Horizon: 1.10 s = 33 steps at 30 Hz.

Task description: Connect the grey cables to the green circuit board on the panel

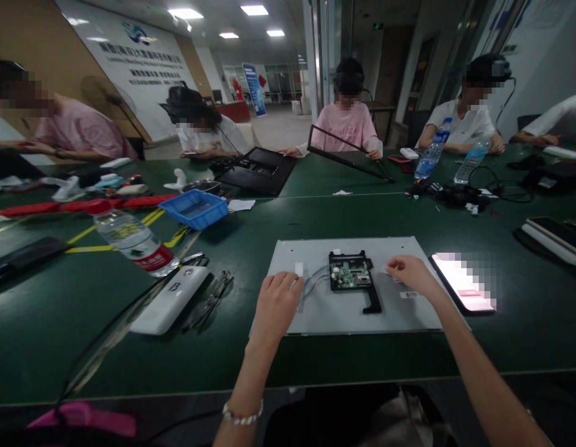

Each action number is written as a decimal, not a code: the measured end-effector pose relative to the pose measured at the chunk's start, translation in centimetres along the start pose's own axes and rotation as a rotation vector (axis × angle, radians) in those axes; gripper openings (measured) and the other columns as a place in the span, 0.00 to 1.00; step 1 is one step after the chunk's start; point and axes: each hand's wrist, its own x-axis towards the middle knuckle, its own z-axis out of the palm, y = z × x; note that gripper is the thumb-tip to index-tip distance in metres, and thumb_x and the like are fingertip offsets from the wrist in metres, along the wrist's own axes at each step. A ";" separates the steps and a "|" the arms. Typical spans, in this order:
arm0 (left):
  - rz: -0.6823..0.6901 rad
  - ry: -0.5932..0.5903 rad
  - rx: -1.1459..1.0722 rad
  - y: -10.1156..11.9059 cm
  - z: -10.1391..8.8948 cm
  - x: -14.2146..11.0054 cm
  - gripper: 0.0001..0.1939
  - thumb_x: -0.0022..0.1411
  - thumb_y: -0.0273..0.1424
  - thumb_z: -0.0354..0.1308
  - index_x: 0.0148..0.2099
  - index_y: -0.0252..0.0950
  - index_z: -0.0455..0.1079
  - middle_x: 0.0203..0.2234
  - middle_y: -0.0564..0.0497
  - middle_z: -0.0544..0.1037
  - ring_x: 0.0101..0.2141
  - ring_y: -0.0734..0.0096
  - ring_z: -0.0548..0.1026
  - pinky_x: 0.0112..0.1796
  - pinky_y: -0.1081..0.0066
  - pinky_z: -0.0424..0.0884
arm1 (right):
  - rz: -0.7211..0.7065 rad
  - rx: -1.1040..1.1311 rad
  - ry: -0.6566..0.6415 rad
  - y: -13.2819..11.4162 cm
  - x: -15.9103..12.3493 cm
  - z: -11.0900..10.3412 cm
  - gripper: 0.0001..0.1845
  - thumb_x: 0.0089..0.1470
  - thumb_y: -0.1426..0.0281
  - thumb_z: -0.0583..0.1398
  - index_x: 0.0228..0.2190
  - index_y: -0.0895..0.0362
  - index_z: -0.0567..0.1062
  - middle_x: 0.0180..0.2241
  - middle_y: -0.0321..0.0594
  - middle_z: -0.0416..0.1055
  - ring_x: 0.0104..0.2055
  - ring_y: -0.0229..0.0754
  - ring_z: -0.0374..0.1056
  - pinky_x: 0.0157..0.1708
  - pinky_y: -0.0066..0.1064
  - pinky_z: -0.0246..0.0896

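A flat grey metal panel (315, 318), looking like the back of a display, lies on the green table before me. On its middle sits a green circuit board (352, 274) in a black plastic bracket (372, 301), with thin grey wires (318, 277) running left from it. My left hand (279, 301) is over the panel's left part beside the wires, fingers curled together; whatever they grip is hidden. Above the right part, my right hand (414, 274) has thumb and fingertips pinched, apart from the board. Anything in that pinch is too small to make out.
A lit phone (465, 282) lies right of the panel. Leftward are a white power bank (171, 301), glasses (210, 301), a tilted water bottle (133, 239) and a blue tray (194, 208). Across the table, a co-worker holds a black frame (348, 155); other people sit around.
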 end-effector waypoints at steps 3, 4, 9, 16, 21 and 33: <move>-0.004 -0.031 -0.042 -1.0 1.1 -0.4 0.11 0.58 0.20 0.51 0.37 0.38 0.71 0.35 0.45 0.75 0.41 0.58 0.70 0.42 0.60 0.62 | 0.017 -0.084 0.058 1.0 -0.2 -0.1 0.12 0.50 0.63 0.58 0.30 0.57 0.77 0.31 0.43 0.74 0.31 0.42 0.69 0.31 0.31 0.61; -0.015 -0.035 -0.054 -1.2 1.6 -0.5 0.10 0.59 0.21 0.51 0.36 0.38 0.71 0.34 0.45 0.75 0.40 0.58 0.71 0.42 0.60 0.62 | 0.014 -0.103 0.072 1.3 -0.2 -0.1 0.12 0.50 0.63 0.57 0.31 0.57 0.77 0.33 0.43 0.74 0.32 0.42 0.69 0.33 0.31 0.61; -0.078 -0.027 -0.094 -1.8 2.4 -0.9 0.09 0.64 0.29 0.49 0.37 0.38 0.71 0.35 0.46 0.76 0.41 0.59 0.71 0.44 0.58 0.61 | 0.015 -0.149 0.144 0.7 -0.3 -0.5 0.15 0.51 0.67 0.56 0.39 0.59 0.76 0.41 0.47 0.71 0.34 0.41 0.69 0.40 0.34 0.62; -0.119 -0.027 -0.360 1.5 1.1 2.8 0.17 0.65 0.35 0.48 0.54 0.38 0.62 0.48 0.45 0.71 0.47 0.60 0.69 0.46 0.62 0.65 | -0.340 -0.094 0.093 -5.2 3.0 0.1 0.15 0.54 0.69 0.55 0.44 0.56 0.73 0.45 0.44 0.70 0.48 0.45 0.65 0.50 0.38 0.57; -0.202 -0.101 -0.392 3.8 3.5 7.3 0.33 0.58 0.36 0.55 0.62 0.30 0.49 0.54 0.35 0.63 0.54 0.50 0.64 0.49 0.57 0.62 | -0.442 -0.207 -0.059 -8.1 6.6 3.0 0.15 0.54 0.69 0.58 0.44 0.58 0.73 0.45 0.45 0.71 0.48 0.43 0.66 0.48 0.32 0.57; -0.121 -0.119 -0.616 2.6 9.9 8.1 0.40 0.58 0.39 0.55 0.64 0.25 0.42 0.57 0.31 0.59 0.57 0.52 0.60 0.54 0.59 0.59 | -0.443 -0.311 -0.062 -8.4 7.4 5.7 0.12 0.58 0.72 0.53 0.37 0.57 0.77 0.38 0.42 0.74 0.44 0.42 0.67 0.43 0.29 0.57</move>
